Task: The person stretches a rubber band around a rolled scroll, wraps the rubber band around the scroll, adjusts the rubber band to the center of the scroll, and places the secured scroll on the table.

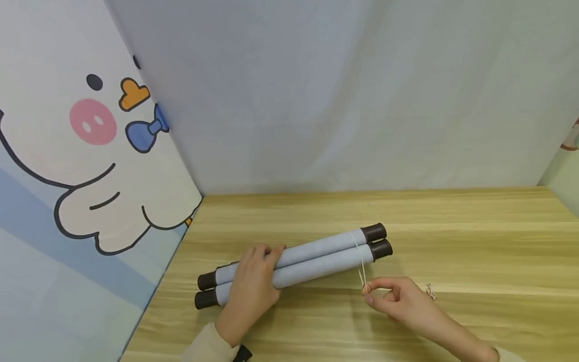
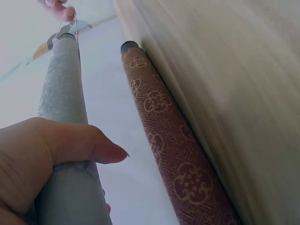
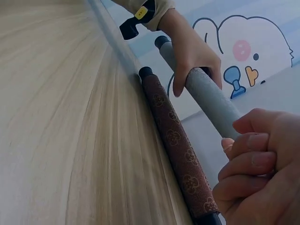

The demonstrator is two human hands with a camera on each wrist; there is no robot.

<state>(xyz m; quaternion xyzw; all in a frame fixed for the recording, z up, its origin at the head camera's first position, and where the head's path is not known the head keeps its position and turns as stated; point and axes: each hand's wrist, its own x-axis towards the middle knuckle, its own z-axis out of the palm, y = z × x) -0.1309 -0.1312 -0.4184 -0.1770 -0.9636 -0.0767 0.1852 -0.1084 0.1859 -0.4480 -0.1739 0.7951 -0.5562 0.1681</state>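
Two pale grey scrolls (image 1: 316, 269) with dark brown end caps lie side by side, slanting up to the right in the head view. My left hand (image 1: 253, 281) grips them left of their middle. In the left wrist view the thumb crosses a grey roll (image 2: 65, 89); below it, along the tabletop, runs a brown roll (image 2: 157, 103) with gold flower patterns. My right hand (image 1: 407, 301) pinches a thin pale rubber band (image 1: 363, 271) between thumb and index finger. The band is drawn taut toward me from near the scrolls' right end.
A small tangle of thin pale bands (image 1: 430, 291) lies on the wooden table (image 1: 497, 251), right of my right hand. A cartoon-printed panel (image 1: 59, 151) stands at the left, a plain pale curtain (image 1: 362, 100) behind. A black wrist device (image 3: 136, 21) is on the left wrist.
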